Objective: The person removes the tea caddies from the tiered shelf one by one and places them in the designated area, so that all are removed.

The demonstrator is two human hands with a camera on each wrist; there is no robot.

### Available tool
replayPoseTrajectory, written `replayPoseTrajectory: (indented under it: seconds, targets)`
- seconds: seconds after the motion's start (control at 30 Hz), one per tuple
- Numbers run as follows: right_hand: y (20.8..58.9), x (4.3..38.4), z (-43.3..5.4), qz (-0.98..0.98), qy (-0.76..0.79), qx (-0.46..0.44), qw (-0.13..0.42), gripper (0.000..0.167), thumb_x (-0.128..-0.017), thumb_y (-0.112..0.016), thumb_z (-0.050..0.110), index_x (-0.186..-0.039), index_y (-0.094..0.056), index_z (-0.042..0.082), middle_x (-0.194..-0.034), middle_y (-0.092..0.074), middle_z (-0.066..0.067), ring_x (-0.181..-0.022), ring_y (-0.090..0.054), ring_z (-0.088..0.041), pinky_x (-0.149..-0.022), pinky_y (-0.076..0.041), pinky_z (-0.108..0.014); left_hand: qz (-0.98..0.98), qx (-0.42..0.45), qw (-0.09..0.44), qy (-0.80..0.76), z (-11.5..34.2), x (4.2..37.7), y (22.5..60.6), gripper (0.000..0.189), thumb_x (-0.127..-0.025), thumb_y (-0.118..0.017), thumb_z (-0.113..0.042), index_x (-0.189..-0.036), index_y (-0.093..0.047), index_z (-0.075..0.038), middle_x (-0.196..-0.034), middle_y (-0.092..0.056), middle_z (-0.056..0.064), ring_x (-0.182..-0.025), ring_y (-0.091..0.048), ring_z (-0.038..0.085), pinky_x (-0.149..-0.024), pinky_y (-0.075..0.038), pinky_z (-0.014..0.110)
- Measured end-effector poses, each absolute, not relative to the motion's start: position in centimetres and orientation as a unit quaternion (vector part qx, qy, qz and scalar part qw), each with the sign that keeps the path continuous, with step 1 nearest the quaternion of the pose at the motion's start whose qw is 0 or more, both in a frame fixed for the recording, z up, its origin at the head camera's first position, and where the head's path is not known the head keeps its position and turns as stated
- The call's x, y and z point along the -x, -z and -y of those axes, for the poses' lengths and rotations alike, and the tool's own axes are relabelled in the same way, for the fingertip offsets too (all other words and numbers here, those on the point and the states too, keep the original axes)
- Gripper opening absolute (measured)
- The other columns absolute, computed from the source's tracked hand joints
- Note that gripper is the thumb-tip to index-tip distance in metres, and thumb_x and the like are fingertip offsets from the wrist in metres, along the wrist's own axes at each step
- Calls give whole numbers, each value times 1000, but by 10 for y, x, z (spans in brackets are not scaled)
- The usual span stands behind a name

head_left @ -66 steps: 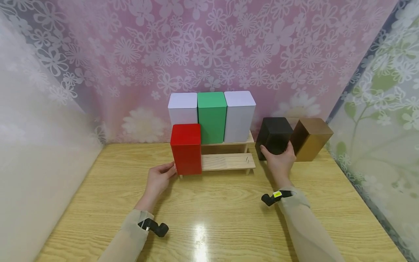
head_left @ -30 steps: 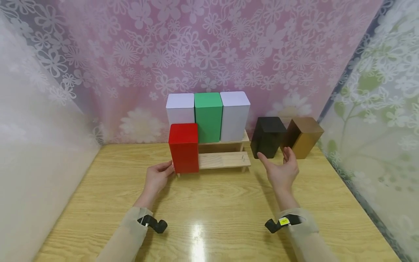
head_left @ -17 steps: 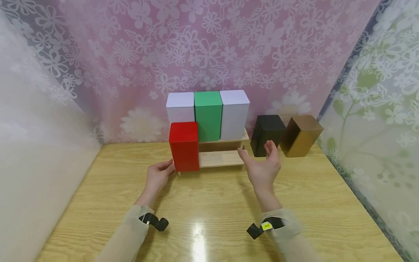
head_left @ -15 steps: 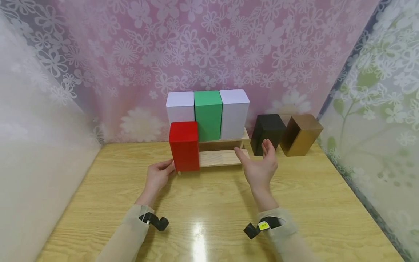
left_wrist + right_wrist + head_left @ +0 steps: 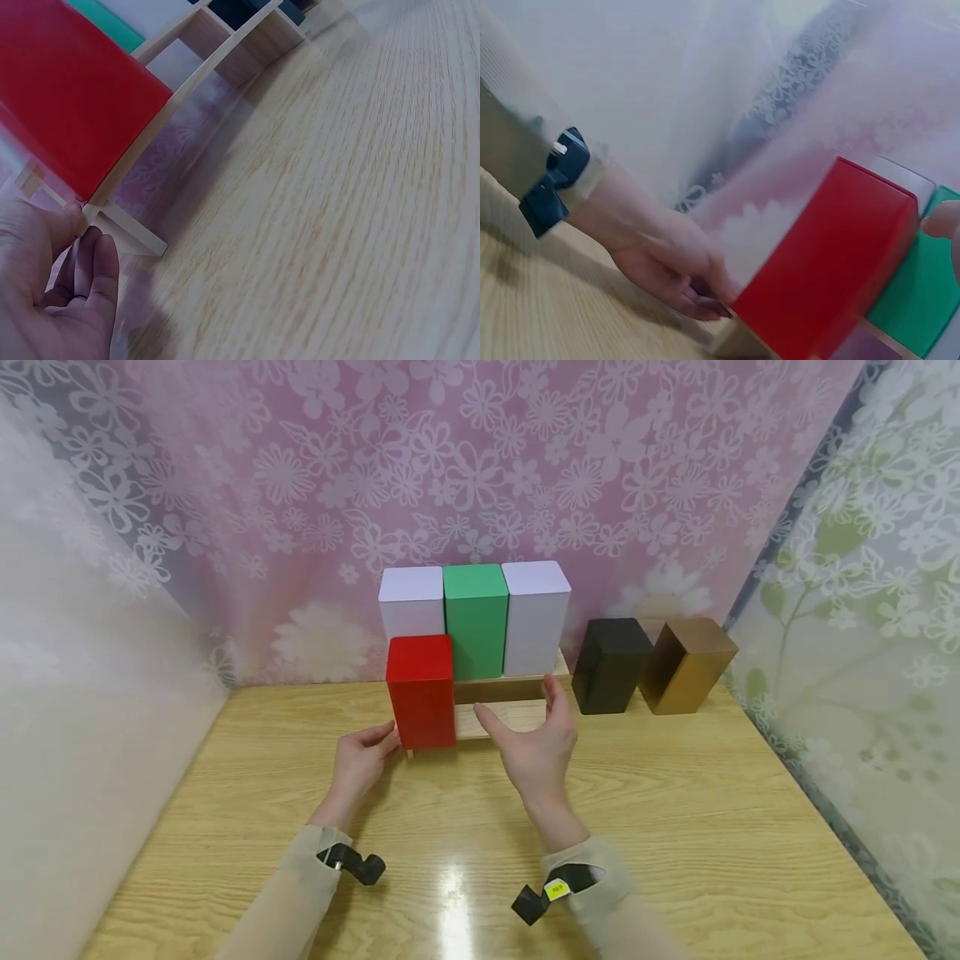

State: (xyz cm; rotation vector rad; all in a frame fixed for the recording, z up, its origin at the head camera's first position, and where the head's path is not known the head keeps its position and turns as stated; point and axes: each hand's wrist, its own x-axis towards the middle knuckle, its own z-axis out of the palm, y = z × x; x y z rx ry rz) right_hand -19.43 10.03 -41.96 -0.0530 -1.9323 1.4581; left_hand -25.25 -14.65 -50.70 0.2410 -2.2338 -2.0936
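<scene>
A two-step wooden rack (image 5: pixel 495 717) stands at the back of the table. My left hand (image 5: pixel 360 767) pinches the left end of its lower step, thumb above and fingers beneath, as the left wrist view shows. On that step, right beside this hand, a tall red box (image 5: pixel 422 697) stands upright. My right hand (image 5: pixel 538 756) is in front of the lower step's right part, thumb and fingers spread apart and holding nothing. Behind, the upper step carries a green box (image 5: pixel 476 627) between a white box (image 5: pixel 412 597) and another white box (image 5: pixel 536 622).
Right of the rack, a black box (image 5: pixel 611 664) and a brown-gold box (image 5: pixel 692 664) stand close together on the wooden table (image 5: pixel 450 827). A pink floral curtain (image 5: pixel 480 460) hangs right behind, and pale curtains flank both sides.
My right hand has let go of the black box and drawn back, then moved left to the rack's lower step. The left hand has stayed at the rack's end.
</scene>
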Motion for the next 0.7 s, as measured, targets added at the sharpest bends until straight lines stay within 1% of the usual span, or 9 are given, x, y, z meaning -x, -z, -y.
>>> replayPoseTrajectory:
  seconds: [0.07,0.2,0.33,0.4,0.5,0.6,0.7]
  targets:
    - [418,193,-89,749,-567,13,344,96,-76,-99,29,-152,-49,-2,-151,-55,-10,-140,-50,-27,-120,-43,-46,719,-79,33,690,147,251,505,30,-98,-76,-1,-127,-72,9,-124,-72,25,-96,-72,12,-84,-63,22]
    - [417,191,-68,755,-573,0,319,96,-78,-97,32,-154,-47,1,-154,-53,-9,-141,-48,-27,-119,-44,-50,711,-82,29,698,146,249,502,30,-97,-77,-1,-126,-73,8,-124,-72,24,-95,-71,10,-84,-63,21]
    - [417,191,-49,757,-583,-7,294,95,-80,-96,36,-155,-46,4,-155,-52,-8,-142,-47,-29,-118,-44,-55,725,-81,33,683,146,249,504,30,-97,-79,-6,-125,-75,4,-121,-74,21,-98,-70,14,-82,-62,20]
    - [416,192,-41,756,-590,-6,284,95,-80,-96,34,-155,-46,4,-155,-52,-11,-142,-46,-29,-117,-44,-57,726,-78,34,682,147,251,505,30,-97,-79,-8,-125,-76,3,-120,-75,20,-99,-70,16,-83,-63,21]
    - [416,192,-32,757,-594,-1,273,95,-80,-96,33,-156,-45,6,-154,-52,-11,-141,-45,-26,-116,-44,-59,727,-79,32,681,147,253,508,30,-97,-80,-9,-125,-76,2,-120,-75,19,-98,-71,17,-85,-64,24]
    - [417,193,-23,756,-598,4,265,95,-80,-95,33,-156,-45,7,-154,-53,-7,-140,-45,-25,-115,-44,-60,725,-83,29,683,148,253,509,30,-98,-79,-8,-126,-76,2,-120,-75,19,-98,-71,18,-86,-64,26]
    - [419,196,-15,757,-601,11,257,95,-80,-95,34,-157,-44,9,-154,-52,-4,-140,-45,-24,-114,-45,-60,719,-83,29,689,150,252,509,30,-98,-78,-6,-126,-75,4,-120,-74,21,-98,-71,17,-86,-64,26]
